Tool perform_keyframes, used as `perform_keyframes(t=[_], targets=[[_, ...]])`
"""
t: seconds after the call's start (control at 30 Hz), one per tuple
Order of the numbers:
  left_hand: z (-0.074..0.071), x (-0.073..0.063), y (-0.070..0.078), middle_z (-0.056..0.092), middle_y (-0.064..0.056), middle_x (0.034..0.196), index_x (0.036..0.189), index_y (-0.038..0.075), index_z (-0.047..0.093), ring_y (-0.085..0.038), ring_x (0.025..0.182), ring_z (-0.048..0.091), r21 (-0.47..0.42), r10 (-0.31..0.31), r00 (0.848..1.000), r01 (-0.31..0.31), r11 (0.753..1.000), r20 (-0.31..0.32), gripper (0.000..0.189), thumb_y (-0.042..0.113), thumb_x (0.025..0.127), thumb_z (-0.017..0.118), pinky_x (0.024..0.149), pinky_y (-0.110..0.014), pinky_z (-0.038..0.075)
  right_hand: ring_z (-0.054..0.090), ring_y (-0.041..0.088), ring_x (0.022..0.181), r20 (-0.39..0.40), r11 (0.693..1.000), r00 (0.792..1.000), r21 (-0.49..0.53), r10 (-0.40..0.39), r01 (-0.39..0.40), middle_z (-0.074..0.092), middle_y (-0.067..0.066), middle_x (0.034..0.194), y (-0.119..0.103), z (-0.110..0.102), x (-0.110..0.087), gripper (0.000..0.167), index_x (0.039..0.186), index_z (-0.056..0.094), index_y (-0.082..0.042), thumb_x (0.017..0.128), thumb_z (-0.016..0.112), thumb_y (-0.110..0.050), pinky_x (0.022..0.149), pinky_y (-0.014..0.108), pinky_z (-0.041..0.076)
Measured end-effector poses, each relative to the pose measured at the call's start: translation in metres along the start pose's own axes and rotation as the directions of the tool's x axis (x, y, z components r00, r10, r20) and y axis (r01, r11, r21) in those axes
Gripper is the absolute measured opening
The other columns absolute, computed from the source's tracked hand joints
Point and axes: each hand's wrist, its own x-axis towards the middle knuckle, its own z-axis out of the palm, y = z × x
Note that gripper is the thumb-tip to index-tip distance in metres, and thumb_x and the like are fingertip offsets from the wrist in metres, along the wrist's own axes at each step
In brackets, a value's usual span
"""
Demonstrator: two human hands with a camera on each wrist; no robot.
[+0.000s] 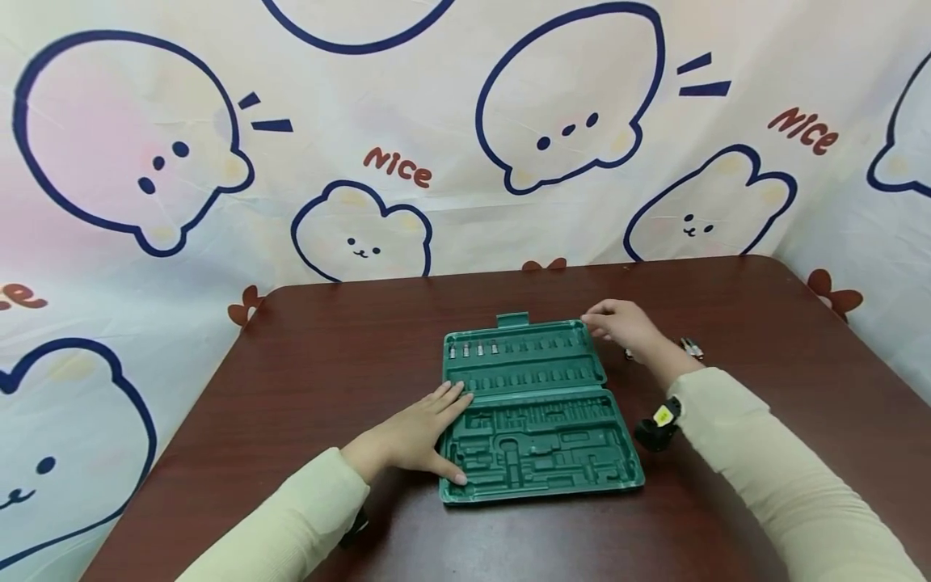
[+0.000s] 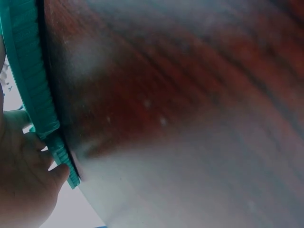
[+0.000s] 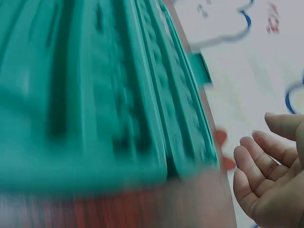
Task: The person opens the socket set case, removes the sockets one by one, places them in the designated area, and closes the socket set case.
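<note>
Counter point(image 1: 349, 347), dark reddish wood, bearing one green case point(image 1: 545, 492), opened flat, recesses upward. Left hand point(image 1: 418, 428): on the case's left edge, fingers spread, gripping nothing; uneven pressure there could skid or tip the case. Metal bits point(image 1: 480, 350), four: far-left slots of the case; a jolt might unseat them. Loose metal pieces point(image 1: 692, 348): right of the case; the right sleeve point(image 1: 727, 412) could brush them away. Right hand point(image 1: 618, 323): at the case's far right corner, well apart from the left, fingers loosely bent, no held object visible.

Hard to make out: case's near portion, blurred in the right wrist view; one further metal piece, partly hidden behind the right hand; whether that hand touches the case. Printed curtain point(image 1: 465, 218), beyond the case: cut off above.
</note>
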Motion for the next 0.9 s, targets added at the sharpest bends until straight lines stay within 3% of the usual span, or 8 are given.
perform_keyframes(t=[0.23,0.47,0.9], targets=[[0.0,0.003,0.001,0.001,-0.007,0.144,0.14,0.014,0.008,-0.023,0.129,-0.004,-0.014,0.003,1.0,-0.003,1.0,0.0,0.106,0.067,0.062,0.056,0.101,-0.041,0.014,0.052,0.027,0.091,0.086,0.998,0.994,0.016,-0.066,0.065,0.054,0.016,0.102,-0.022,0.046,0.016,0.029,0.106,0.055,-0.002,0.088,0.051,-0.024,0.078,0.038,0.041],[0.0,-0.002,0.002,0.002,-0.008,0.144,0.14,0.013,0.009,-0.023,0.129,-0.003,-0.026,-0.017,1.0,0.017,1.0,0.002,0.106,0.065,0.062,0.057,0.1,-0.041,0.016,0.05,0.024,0.09,0.098,0.991,0.988,-0.051,-0.122,0.127,0.053,0.011,0.107,-0.032,0.09,0.03,0.024,0.104,0.06,-0.003,0.087,0.052,-0.018,0.071,0.035,0.042],[0.001,-0.001,0.001,0.003,-0.009,0.144,0.14,0.012,0.01,-0.025,0.129,-0.002,-0.029,-0.003,1.0,0.003,1.0,0.0,0.106,0.066,0.062,0.057,0.099,-0.042,0.018,0.053,0.021,0.087,0.079,0.972,0.991,-0.202,-0.104,0.118,0.055,0.011,0.108,-0.035,0.117,0.048,0.022,0.104,0.061,-0.004,0.088,0.052,-0.015,0.069,0.034,0.044]])
